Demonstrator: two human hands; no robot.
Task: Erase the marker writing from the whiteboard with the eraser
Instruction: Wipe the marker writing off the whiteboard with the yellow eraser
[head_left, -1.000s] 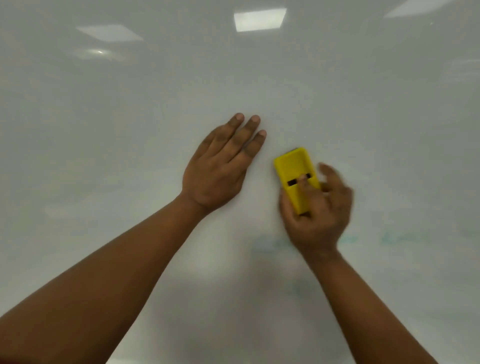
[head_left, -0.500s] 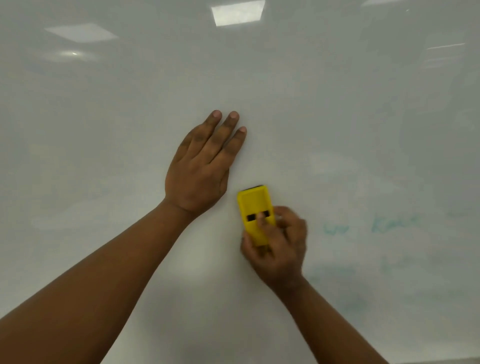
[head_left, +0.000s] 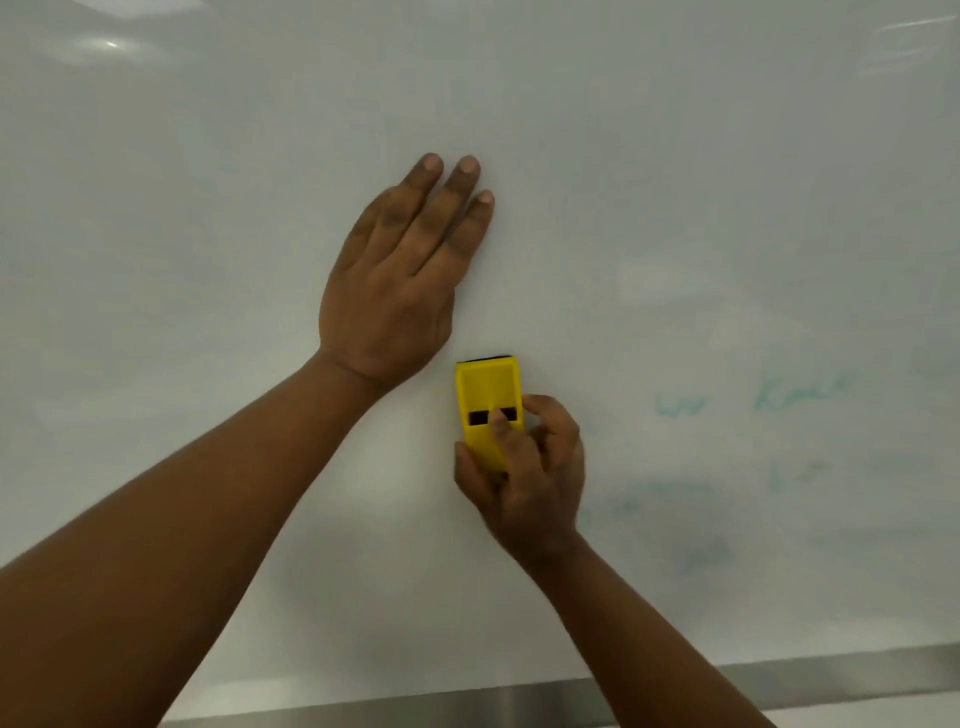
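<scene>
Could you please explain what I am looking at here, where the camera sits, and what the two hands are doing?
No machine appears here: these are a person's two bare hands, filmed by a camera worn on the head that looks forward and down. The large pale surface is a whiteboard, with a metal ledge along its bottom edge. The left hand rests flat on the board with straight fingers, holding nothing. The right hand grips a yellow eraser and holds it against the board, its dark pad showing at the top edge. To the right of the eraser, faint teal marker writing and pale smears remain, too faded to read.
</scene>
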